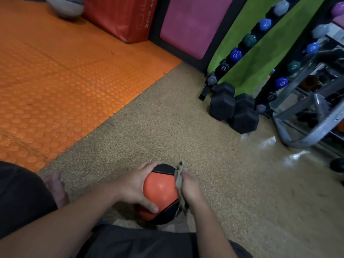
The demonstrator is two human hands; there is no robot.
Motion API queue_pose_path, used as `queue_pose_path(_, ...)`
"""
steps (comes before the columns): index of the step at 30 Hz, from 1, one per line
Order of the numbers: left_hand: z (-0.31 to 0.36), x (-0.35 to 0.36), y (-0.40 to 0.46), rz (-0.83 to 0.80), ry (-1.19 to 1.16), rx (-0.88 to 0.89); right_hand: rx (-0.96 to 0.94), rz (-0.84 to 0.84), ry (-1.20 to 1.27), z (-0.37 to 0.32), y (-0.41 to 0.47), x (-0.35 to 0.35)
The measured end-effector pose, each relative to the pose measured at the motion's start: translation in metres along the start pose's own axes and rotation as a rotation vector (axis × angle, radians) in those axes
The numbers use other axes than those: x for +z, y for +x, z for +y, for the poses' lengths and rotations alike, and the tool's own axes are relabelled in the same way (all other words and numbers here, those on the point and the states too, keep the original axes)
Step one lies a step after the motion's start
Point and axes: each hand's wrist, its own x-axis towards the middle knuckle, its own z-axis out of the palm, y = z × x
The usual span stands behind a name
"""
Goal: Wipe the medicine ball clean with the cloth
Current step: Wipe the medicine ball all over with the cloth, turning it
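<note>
Head view: a person's 2 bare forearms reach down toward a ball held low and near, above a speckled tan floor point(186, 112).
Ball: a round orange-and-black medicine ball point(160, 189), near centre of the scene, held between both hands just above the person's dark shorts point(149, 243); whether it touches the floor cannot be told.
Left hand: the left hand point(135, 185) grips the ball's left side, fingers curled over the black far top, thumb pressed on the orange near face.
Right hand: the right hand point(189, 187) is closed round a crumpled beige cloth point(179, 178) and holds it against the ball's right side.
Cloth: bunched, with loose ends sticking out above and below the fist, touching the ball.
Foot: a bare foot point(55, 187) rests on the floor, left of the ball.
Far left: an orange studded rubber mat point(55, 81) meets the tan floor along a diagonal edge.
Far: a red padded box point(119, 17) and a pink pad point(193, 25) stand at the back; a grey ball point(65, 5) sits at the mat's far edge.
Right: 3 black hexagonal dumbbells point(234, 108) lie on the floor beside a black rack of small coloured dumbbells point(247, 41) and a grey metal frame point(307, 116).
</note>
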Motion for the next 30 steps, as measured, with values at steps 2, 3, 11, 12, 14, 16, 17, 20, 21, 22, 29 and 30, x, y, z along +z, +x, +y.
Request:
queue_pose_path(2, -0.001, 0.0, -0.001, -0.015, 0.005, 0.01, 0.156, -0.007, 0.114, -0.008, 0.007, 0.0)
queue_pose_path(3, -0.003, -0.002, -0.002, -0.015, -0.003, 0.005, 0.111, 0.03, 0.022, -0.013, 0.001, 0.004)
queue_pose_path(11, -0.016, -0.003, -0.002, 0.02, -0.028, 0.048, -0.493, 0.105, -0.657, -0.005, -0.057, 0.033)
queue_pose_path(12, -0.015, -0.002, -0.002, 0.032, -0.027, 0.046, -0.414, 0.076, -0.497, -0.008, -0.044, 0.022)
queue_pose_path(14, -0.014, -0.001, -0.001, 0.014, -0.041, 0.045, -0.08, -0.014, -0.141, -0.025, -0.029, 0.0)
queue_pose_path(16, -0.014, -0.002, -0.003, -0.008, -0.041, 0.045, 0.186, -0.09, 0.048, -0.029, -0.015, -0.006)
queue_pose_path(17, -0.015, -0.003, -0.005, -0.012, -0.037, 0.044, 0.223, -0.109, 0.08, -0.028, -0.011, -0.005)
queue_pose_path(20, -0.018, -0.005, -0.008, -0.011, -0.045, 0.073, -0.01, 0.116, -0.085, -0.011, -0.015, 0.012)
queue_pose_path(21, -0.018, -0.006, -0.008, -0.014, -0.042, 0.078, -0.155, 0.178, -0.244, -0.006, -0.024, 0.023)
queue_pose_path(22, -0.019, -0.007, -0.008, -0.015, -0.034, 0.086, -0.274, 0.236, -0.457, 0.0, -0.039, 0.038)
queue_pose_path(29, -0.021, 0.001, -0.006, 0.052, -0.057, 0.079, -0.499, 0.155, -0.61, 0.007, -0.055, 0.036)
queue_pose_path(30, -0.02, 0.001, -0.007, 0.055, -0.064, 0.068, -0.309, 0.142, -0.325, 0.009, -0.039, 0.024)
